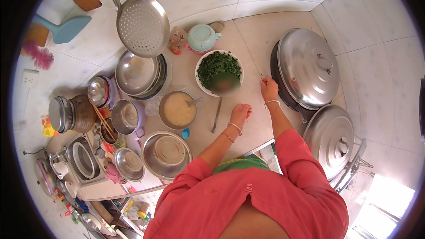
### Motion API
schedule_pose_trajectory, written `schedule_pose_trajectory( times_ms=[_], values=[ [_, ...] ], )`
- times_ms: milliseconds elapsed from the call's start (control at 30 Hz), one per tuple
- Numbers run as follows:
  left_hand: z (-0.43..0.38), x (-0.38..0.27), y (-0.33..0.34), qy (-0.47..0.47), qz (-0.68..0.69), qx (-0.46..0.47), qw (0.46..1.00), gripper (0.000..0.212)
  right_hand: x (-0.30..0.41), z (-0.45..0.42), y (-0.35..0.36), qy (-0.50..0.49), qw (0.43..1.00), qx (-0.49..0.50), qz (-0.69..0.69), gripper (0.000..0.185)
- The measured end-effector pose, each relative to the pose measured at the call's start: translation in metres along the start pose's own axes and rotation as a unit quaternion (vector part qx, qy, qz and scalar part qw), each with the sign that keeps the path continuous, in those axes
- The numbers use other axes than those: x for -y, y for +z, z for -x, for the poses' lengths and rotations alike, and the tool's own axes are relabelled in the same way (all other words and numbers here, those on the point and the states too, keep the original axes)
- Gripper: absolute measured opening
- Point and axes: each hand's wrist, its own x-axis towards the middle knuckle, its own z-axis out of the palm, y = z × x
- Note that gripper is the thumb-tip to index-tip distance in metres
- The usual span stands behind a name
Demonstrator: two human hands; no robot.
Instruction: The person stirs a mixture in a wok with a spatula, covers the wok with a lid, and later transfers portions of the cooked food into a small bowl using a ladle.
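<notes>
My left hand (241, 115) hovers over or rests on the counter (212, 146), its fingers curled in and no object visible in them. Farther forward, my right hand (269, 89) has its fingers drawn together at the tiled surface, beside a few tiny dark specks; whether it pinches a crumb is too small to tell. Ahead of both hands stands a white bowl (198, 84) of chopped green leaves (219, 63). A ladle (217, 116) lies with its round, blurred head over the bowl's near edge and its handle towards me.
To the right are two large lidded pots (308, 66). A metal bowl of pale batter (179, 109) with a spoon stands left, near a steel basin (146, 152) and stacked metal bowls (136, 73). A perforated skimmer (142, 26) hangs above. The sink (83, 159) is far left.
</notes>
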Motion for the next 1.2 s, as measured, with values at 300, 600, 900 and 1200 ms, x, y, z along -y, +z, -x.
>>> schedule_pose_trajectory(
  times_ms=[300,600,900,1200],
  values=[
    [0.005,-0.006,-0.005,0.008,0.017,-0.007,1.000,0.015,0.060,0.010,-0.018,0.026,0.975,0.059,-0.212,0.010],
    [0.028,-0.020,0.006,0.023,0.030,0.016,0.999,0.014,0.109,0.044,-0.049,-0.110,0.965,0.047,-0.231,0.012],
    [0.066,-0.026,0.034,0.026,0.101,0.049,0.993,0.018,0.086,0.105,-0.065,-0.035,0.973,0.039,-0.225,0.028],
    [0.121,0.015,0.088,0.099,0.033,0.121,0.987,0.028,0.050,0.153,-0.116,0.067,0.957,-0.029,-0.281,0.033]
  ],
)
